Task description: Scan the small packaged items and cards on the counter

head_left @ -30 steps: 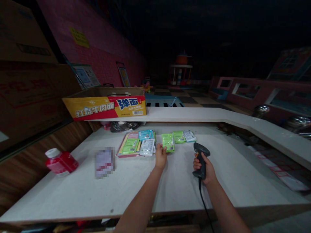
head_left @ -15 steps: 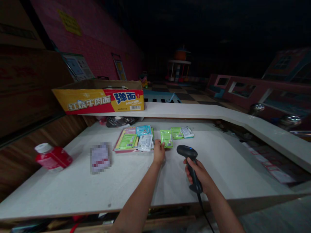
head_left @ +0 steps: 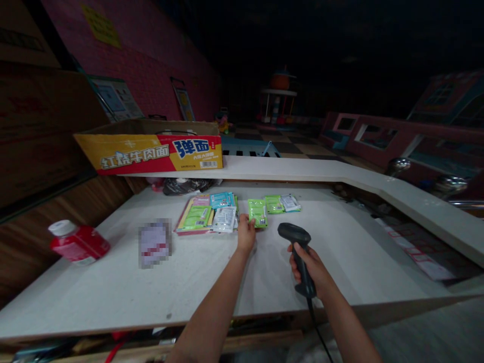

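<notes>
My left hand [head_left: 246, 233] is closed on the lower left edge of a green packet [head_left: 257, 212], its fingers partly hidden behind it. My right hand [head_left: 309, 267] is wrapped round the handle of a black barcode scanner [head_left: 301, 252], whose head points left towards the green packet. The scanner's cord runs down off the counter edge. Left of my left hand lies a pile of packets: a green one [head_left: 197, 217], a blue one [head_left: 222, 200] and a white one [head_left: 224, 219], over flat pink and yellow sheets. Beyond the held packet lie another green packet [head_left: 274, 203] and a white packet [head_left: 290, 202].
A red bottle [head_left: 80, 243] with a white cap lies tilted on the counter [head_left: 113, 292] at left, near a blurred-out item [head_left: 154, 243]. A yellow and red cardboard box [head_left: 159, 154] stands on the raised white ledge [head_left: 287, 168]. Black plastic [head_left: 183, 185] lies under it.
The scanner has shifted slightly right and its small blue light no longer shows. My left hand stays at the green packet. The whole view has moved a little.
</notes>
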{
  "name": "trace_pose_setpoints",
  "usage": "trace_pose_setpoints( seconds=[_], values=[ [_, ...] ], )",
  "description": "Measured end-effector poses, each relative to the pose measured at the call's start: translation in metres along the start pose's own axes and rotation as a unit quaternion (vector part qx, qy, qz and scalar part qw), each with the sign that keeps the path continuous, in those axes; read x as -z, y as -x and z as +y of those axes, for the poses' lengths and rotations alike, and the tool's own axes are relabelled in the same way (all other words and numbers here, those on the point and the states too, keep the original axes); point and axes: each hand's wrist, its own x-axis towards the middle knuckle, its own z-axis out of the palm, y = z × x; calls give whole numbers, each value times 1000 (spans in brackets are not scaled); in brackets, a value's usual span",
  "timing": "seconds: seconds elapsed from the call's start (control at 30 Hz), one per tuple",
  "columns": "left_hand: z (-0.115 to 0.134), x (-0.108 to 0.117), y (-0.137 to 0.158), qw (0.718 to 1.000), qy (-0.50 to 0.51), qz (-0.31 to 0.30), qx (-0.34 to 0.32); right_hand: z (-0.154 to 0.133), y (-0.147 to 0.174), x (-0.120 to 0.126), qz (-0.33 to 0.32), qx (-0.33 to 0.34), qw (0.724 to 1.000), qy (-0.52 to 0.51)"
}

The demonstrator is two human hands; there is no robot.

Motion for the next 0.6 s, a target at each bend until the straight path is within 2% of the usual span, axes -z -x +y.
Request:
trace_pose_setpoints(
  seconds=[0.27,0.4,0.6],
  values=[
    [2,2,-1,997,-56,39,-22,-4,-45,19,2,-20,993,-119],
    [-4,1,-3,999,-21,28,-6,-2,-65,31,-28,-36,977,-210],
    [-3,1,-2,998,52,-9,25,10,-76,46,-82,-20,946,-313]
  ],
)
